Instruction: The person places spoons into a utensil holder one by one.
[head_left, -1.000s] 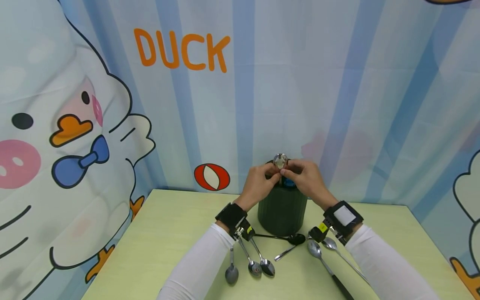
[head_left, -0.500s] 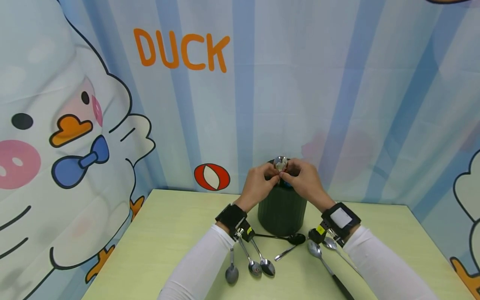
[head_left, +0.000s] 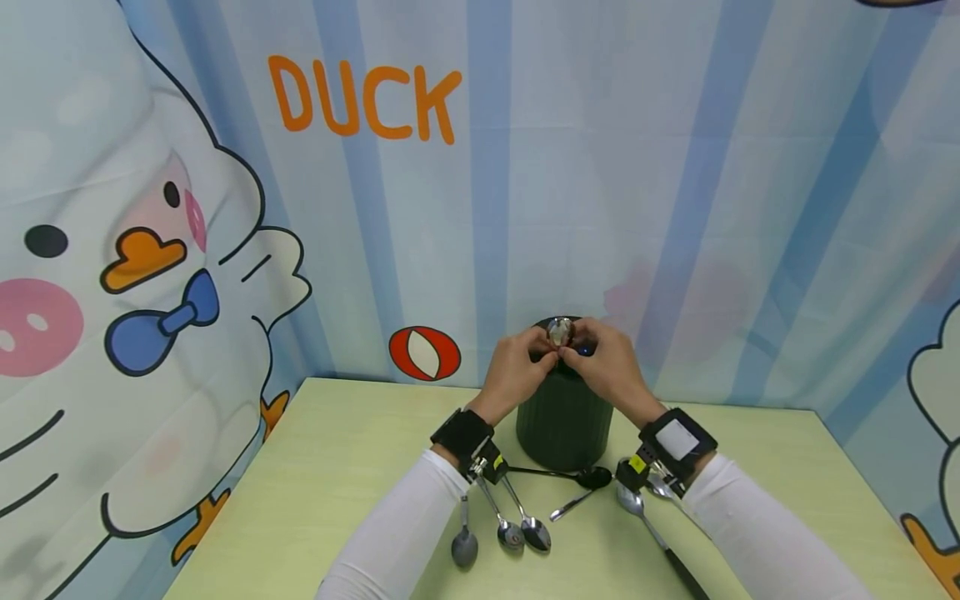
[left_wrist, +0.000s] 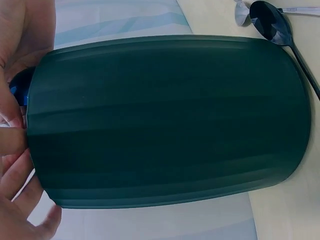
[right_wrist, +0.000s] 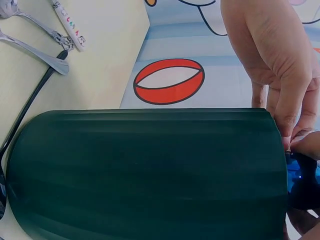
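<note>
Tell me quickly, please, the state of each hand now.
Left hand: closed, pinching the upright silver spoon.
Right hand: closed, pinching the same spoon.

Ribbed container (head_left: 564, 425) was plain dark green, held spoon (head_left: 560, 331) silver. Tabletop (head_left: 360, 450) was pale yellow-green. Backdrop (head_left: 570, 192) was light blue with darker blue stripes and orange lettering (head_left: 368, 100). Printed duck (head_left: 187, 396) was white, bow tie (head_left: 175, 320) blue, beak (head_left: 142, 262) orange. Sleeves (head_left: 397, 533) were plain white.

Canister (head_left: 564, 425), spoons (head_left: 464, 550) on seemingly wooden table (head_left: 360, 467)
</note>
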